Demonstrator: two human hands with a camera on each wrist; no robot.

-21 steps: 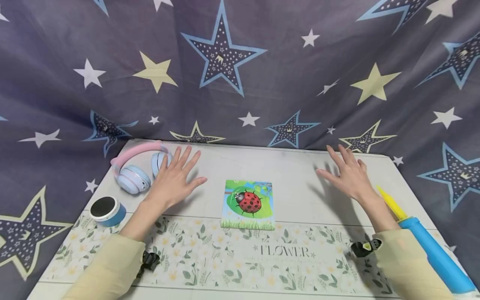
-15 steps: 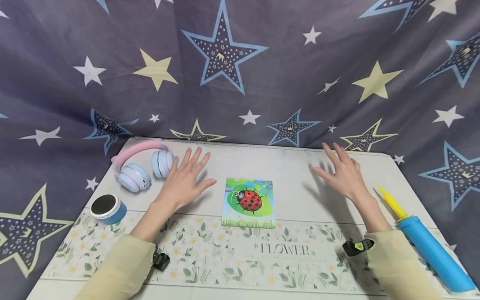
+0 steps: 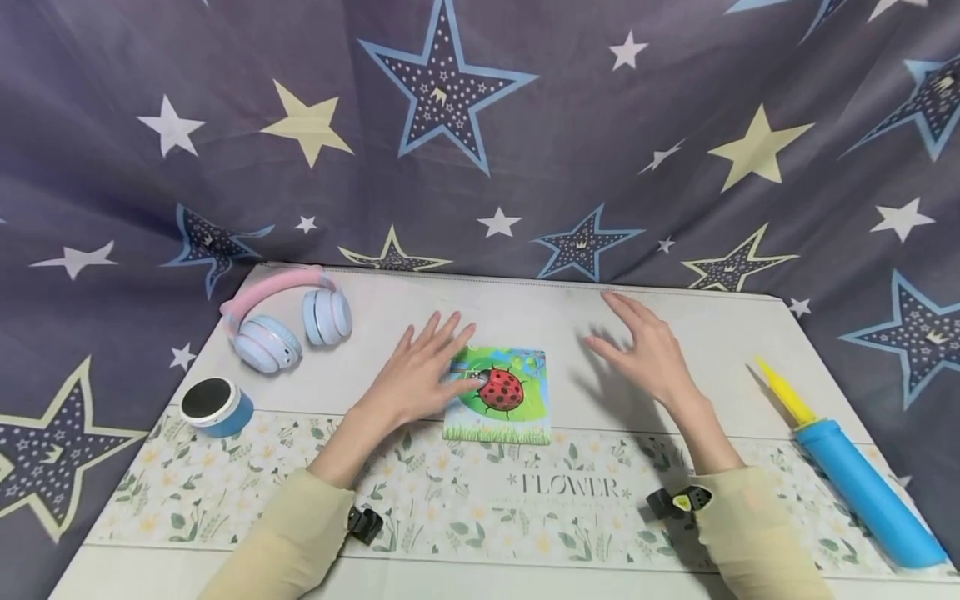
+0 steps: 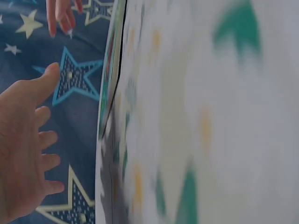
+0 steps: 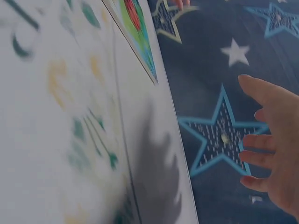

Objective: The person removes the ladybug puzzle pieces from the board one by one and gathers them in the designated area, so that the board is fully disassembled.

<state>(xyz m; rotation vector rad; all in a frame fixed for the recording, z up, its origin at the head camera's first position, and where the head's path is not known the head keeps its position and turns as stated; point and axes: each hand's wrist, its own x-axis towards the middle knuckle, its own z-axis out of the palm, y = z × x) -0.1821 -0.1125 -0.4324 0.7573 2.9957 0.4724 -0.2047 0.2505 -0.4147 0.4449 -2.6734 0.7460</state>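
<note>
A square ladybug card (image 3: 501,396) is laid flat near the middle of a white table (image 3: 540,321), its lower edge set on a printed floral band (image 3: 442,508) where the word FLOWER can be read. On the card, a red ladybug with black spots is pictured on a green leaf, with grass drawn along the bottom. The card's left edge is partly covered, as seen from the head, by the left hand (image 3: 412,375), which is held palm down above it with fingers spread apart and thumb pointed toward the ladybug; in the left wrist view a gap is seen between this hand and the card. To the card's right, well apart from it, the right hand (image 3: 648,354) is held raised over the table, its thumb spread away from loosely extended fingers, and its shadow is cast on the white surface. Both arms are covered by pale yellow sleeves (image 3: 288,542), and a black wrist device (image 3: 365,525) is worn at each cuff. At the far left, pink and blue headphones (image 3: 266,343) are placed behind a blue, black-topped round container (image 3: 219,408). At the far right, a blue pump (image 3: 866,492) with a yellow nozzle is laid diagonally. The table is backed by a dark star-patterned curtain (image 3: 570,125).
</note>
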